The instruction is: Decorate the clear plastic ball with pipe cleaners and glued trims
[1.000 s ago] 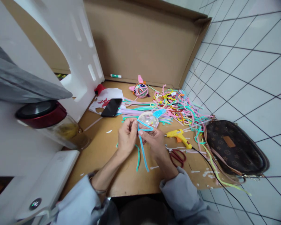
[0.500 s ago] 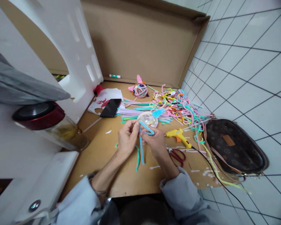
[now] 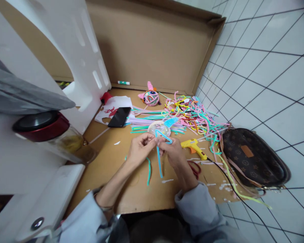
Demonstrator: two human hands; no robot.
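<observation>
A blue pipe cleaner [image 3: 159, 162], bent into a narrow angle at its top, is pinched between both hands with one end hanging down. My left hand [image 3: 142, 146] grips it near the bend with thumb and forefinger. My right hand [image 3: 171, 148] holds it from the other side, fingers curled round the folded part. Just beyond the hands lies a clear plastic ball [image 3: 152, 127] with a pale rim and a coiled light-blue horn [image 3: 171, 122] on it. A green pipe cleaner piece [image 3: 148, 171] rests on the table below my left hand.
Bundled pipe cleaners [image 3: 144, 120] and a tangled heap [image 3: 192, 114] lie behind. A yellow glue gun [image 3: 194, 147], red-handled scissors [image 3: 195, 169] and brown bag [image 3: 253, 157] are at right. A phone [image 3: 119, 117], bottle [image 3: 73, 143] and pink animal-like ball [image 3: 151, 97] also stand about.
Both hands have shifted slightly right with the blue pipe cleaner, and its bend now overlaps the clear ball. My right forearm covers more of the scissors.
</observation>
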